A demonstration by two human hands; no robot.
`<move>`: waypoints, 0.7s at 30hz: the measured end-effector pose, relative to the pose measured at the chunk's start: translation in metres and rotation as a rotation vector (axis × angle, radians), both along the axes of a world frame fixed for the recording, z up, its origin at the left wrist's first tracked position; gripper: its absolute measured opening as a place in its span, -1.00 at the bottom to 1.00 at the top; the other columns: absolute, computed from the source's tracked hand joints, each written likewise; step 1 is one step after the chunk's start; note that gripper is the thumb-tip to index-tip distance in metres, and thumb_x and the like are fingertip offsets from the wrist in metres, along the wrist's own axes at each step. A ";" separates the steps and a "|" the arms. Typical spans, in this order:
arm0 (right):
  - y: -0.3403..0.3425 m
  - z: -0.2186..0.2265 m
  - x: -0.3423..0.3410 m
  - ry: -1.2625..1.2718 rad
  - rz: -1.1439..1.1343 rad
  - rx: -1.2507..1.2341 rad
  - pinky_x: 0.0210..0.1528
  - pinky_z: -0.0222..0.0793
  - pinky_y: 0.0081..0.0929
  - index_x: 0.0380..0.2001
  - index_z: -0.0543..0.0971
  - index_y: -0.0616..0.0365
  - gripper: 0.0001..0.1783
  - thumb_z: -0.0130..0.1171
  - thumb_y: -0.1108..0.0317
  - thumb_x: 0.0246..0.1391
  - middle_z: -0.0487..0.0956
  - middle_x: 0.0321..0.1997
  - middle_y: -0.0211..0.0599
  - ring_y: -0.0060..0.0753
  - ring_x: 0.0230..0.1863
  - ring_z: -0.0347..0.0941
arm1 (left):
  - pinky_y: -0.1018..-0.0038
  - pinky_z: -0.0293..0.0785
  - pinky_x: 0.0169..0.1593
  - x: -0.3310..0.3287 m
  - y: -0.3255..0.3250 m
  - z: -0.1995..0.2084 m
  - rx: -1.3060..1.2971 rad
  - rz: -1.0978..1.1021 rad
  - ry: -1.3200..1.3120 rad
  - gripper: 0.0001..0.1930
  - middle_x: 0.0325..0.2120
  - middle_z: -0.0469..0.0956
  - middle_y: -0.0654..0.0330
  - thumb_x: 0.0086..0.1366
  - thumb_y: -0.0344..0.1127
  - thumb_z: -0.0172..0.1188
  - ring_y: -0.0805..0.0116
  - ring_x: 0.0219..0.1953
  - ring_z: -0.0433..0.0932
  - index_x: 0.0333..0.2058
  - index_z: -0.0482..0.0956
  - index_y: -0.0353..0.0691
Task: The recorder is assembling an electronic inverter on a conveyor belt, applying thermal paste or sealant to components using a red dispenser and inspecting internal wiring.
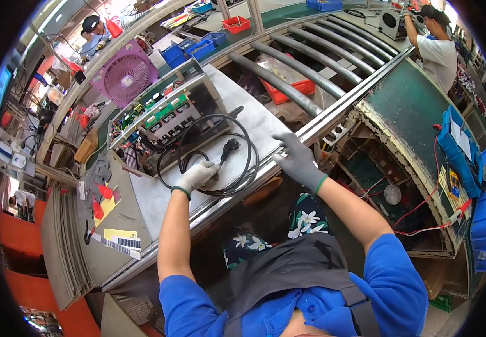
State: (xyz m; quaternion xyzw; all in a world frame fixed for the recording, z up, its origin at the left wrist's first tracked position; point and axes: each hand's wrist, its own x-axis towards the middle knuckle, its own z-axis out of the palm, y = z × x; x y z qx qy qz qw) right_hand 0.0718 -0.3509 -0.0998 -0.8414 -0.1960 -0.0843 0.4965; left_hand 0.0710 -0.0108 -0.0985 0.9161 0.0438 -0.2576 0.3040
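Observation:
My left hand [198,176], in a pale work glove, is closed on a coiled black power cord [252,163] just below its plug [230,147]. The cord's loops lie on a white board [234,106] and reach past its front edge. My right hand [299,162], in a grey glove, hangs over the bench's metal edge with its fingers apart and nothing in them. Just beyond the cord stands an open metal equipment case [198,106]. Inside it show green circuit boards [167,112] and wiring.
A purple fan [125,76] stands behind the case. Metal rollers [282,76] run off to the far right, with a red bin [289,87] beneath. Red-handled tools [98,209] and papers [122,238] lie at left. Blue trays [461,151] sit right; a co-worker [436,50] stands far right.

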 end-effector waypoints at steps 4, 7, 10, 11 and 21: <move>0.051 -0.002 0.033 -0.370 0.238 -0.104 0.29 0.32 -0.15 0.20 0.43 -0.12 -0.31 0.38 0.19 -0.06 0.48 0.18 -0.18 0.00 0.22 0.37 | 0.50 0.42 -0.43 -0.024 0.002 0.024 -0.424 0.114 0.057 -0.64 -0.66 0.34 0.40 0.43 -0.02 0.09 0.53 -0.61 0.34 -0.31 0.64 -0.22; 0.077 -0.020 0.045 -0.314 0.339 -0.268 0.33 0.25 -0.12 0.17 0.46 -0.17 -0.33 0.39 0.09 -0.07 0.49 0.16 -0.24 -0.03 0.25 0.33 | 0.59 0.40 -0.43 -0.032 0.005 0.013 -0.413 0.109 0.210 -0.60 -0.63 0.37 0.46 0.44 0.08 0.09 0.60 -0.61 0.33 -0.34 0.62 -0.13; 0.083 -0.040 0.051 -0.231 0.359 -0.379 0.33 0.19 -0.10 0.06 0.53 -0.18 -0.42 0.38 -0.01 -0.07 0.52 0.10 -0.31 -0.05 0.24 0.32 | 0.47 0.49 -0.36 -0.027 0.007 0.007 -0.419 0.211 0.269 -0.65 -0.53 0.53 0.32 0.38 0.03 0.18 0.44 -0.49 0.50 -0.30 0.64 -0.17; 0.083 -0.044 0.052 -0.135 0.371 -0.424 0.32 0.17 -0.09 0.00 0.56 -0.17 -0.46 0.38 -0.06 -0.06 0.54 0.07 -0.33 -0.06 0.23 0.32 | 0.47 0.49 -0.36 -0.023 0.005 0.011 -0.457 0.185 0.326 -0.65 -0.53 0.53 0.32 0.38 0.03 0.18 0.44 -0.49 0.50 -0.30 0.64 -0.17; 0.085 -0.052 0.043 -0.260 0.328 -0.401 0.32 0.13 -0.09 -0.20 0.57 0.07 -0.44 0.32 -0.19 -0.03 0.53 0.02 -0.18 -0.05 0.24 0.32 | -0.07 -0.04 0.43 0.109 -0.072 0.102 0.869 -0.499 -1.298 -0.40 0.31 0.34 0.16 0.06 0.06 0.34 -0.03 0.44 0.09 0.11 0.57 0.04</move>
